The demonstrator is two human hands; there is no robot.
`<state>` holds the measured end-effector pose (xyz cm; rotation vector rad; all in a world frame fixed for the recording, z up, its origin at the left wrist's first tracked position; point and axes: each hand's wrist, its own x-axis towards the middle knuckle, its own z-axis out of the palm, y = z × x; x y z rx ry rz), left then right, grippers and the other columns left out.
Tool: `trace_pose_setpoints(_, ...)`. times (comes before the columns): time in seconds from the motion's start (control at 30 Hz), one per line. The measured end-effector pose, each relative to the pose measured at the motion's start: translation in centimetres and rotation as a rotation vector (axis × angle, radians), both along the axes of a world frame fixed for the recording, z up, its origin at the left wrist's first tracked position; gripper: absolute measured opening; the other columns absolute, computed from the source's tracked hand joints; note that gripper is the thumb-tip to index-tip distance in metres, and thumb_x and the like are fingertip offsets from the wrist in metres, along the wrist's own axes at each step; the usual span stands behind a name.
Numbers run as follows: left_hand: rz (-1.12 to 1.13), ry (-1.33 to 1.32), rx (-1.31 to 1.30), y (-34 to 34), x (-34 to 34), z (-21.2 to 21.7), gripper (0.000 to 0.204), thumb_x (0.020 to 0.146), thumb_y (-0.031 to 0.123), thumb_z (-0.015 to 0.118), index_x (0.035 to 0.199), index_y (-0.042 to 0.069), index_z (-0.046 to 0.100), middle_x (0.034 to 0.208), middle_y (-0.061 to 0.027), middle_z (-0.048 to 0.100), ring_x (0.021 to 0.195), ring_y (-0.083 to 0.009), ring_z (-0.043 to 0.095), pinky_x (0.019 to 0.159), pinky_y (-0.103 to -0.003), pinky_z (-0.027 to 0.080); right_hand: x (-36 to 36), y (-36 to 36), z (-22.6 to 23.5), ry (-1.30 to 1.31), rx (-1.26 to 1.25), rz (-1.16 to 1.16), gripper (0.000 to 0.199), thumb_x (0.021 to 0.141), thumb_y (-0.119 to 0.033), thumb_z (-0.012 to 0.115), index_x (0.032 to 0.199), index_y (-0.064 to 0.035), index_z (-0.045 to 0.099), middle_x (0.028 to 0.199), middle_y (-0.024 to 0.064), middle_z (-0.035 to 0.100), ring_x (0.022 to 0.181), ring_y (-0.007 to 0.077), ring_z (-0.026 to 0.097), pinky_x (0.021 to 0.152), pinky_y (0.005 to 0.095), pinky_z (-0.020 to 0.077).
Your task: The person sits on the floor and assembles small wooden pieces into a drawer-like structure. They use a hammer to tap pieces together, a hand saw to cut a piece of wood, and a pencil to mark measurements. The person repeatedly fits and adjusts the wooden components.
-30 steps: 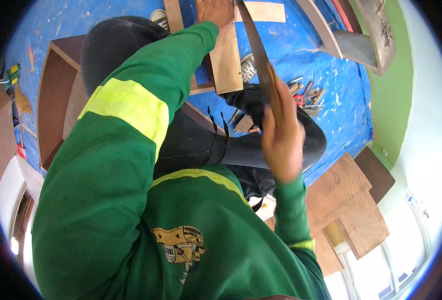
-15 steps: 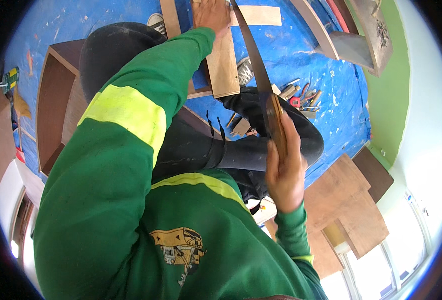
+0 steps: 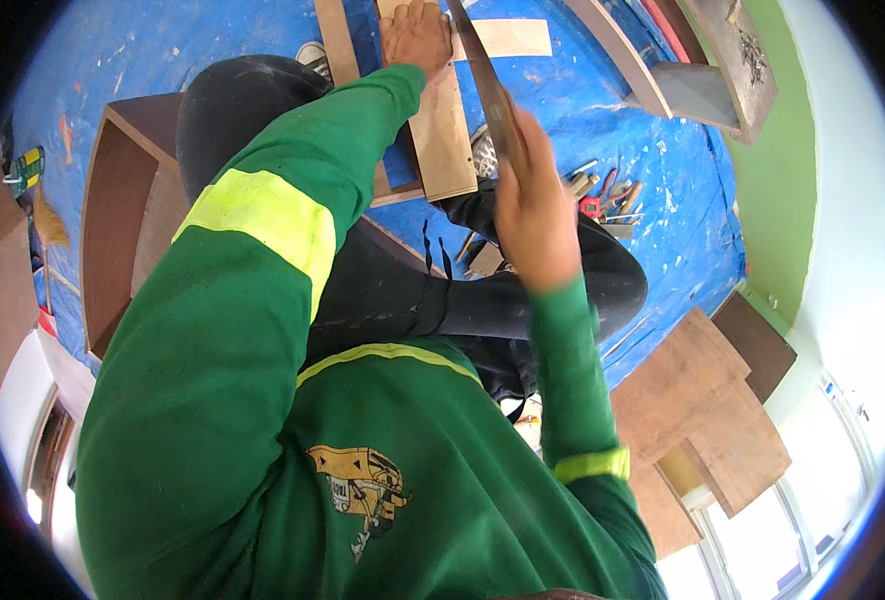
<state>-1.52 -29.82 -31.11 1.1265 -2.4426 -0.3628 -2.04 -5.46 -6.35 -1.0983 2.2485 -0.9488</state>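
Brown cabinet box (image 3: 112,230) lying far left on blue tarp (image 3: 602,90). Left hand (image 3: 417,35) pressing flat, fingers spread, on light plywood board (image 3: 442,135); board's long axis running away from person. Right hand (image 3: 534,205) gripping closed around handsaw (image 3: 487,85) handle; blade pointing up-left, crossing board's right edge beside left hand. Loose hand tools (image 3: 602,190) lying right. Brown panels (image 3: 702,400) stacking lower right.

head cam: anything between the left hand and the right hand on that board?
Head view: only the saw blade, running from the right hand up past the left hand, and bare face of the light wooden board under it.
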Motion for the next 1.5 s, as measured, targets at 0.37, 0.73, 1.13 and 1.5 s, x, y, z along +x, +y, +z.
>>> trace_pose_setpoints(0.37,0.017,0.062,-0.109,1.3,-0.4,-0.4,0.024,0.105,0.024,0.060,0.118,0.006,0.067,0.121,-0.0150,0.068,0.119,-0.0364,0.063,0.102,-0.055,0.045,-2.2,-3.6,-4.6,0.049,-0.024,0.025,0.056,0.102,-0.004,0.059,0.156,-0.0085,0.045,0.116,0.0346,0.071,0.103,0.0569,0.068,0.086,0.0615,0.0565)
trace_pose_setpoints(0.73,-0.025,-0.011,0.014,1.0,0.5,1.3,0.021,0.104,0.028,0.061,0.111,0.009,0.067,0.110,-0.0108,0.066,0.110,-0.0328,0.062,0.091,-0.053,0.044,3.1,7.1,9.0,-0.066,0.181,0.005,0.061,0.102,0.007,0.054,0.161,-0.0038,0.046,0.148,0.0322,0.062,0.137,0.0443,0.063,0.109,0.0445,0.0544)
trace_pose_setpoints(1.13,-0.031,0.010,0.025,0.6,0.2,1.4,0.023,0.108,0.029,0.056,0.112,0.009,0.066,0.110,-0.0120,0.065,0.109,-0.0342,0.062,0.091,-0.055,0.043,-2.9,-6.4,-6.1,0.080,-0.055,0.015,0.058,0.101,-0.006,0.060,0.156,-0.0130,0.045,0.114,0.0347,0.071,0.101,0.0574,0.068,0.083,0.0644,0.0547)
trace_pose_setpoints(1.5,-0.018,-0.013,0.002,0.7,0.3,0.3,0.024,0.105,0.030,0.060,0.112,0.009,0.068,0.113,-0.0121,0.066,0.113,-0.0336,0.062,0.094,-0.054,0.044,1.9,4.9,5.2,-0.042,0.127,-0.006,0.062,0.101,0.005,0.055,0.161,-0.0065,0.046,0.145,0.0336,0.063,0.127,0.0479,0.067,0.103,0.0507,0.0577)
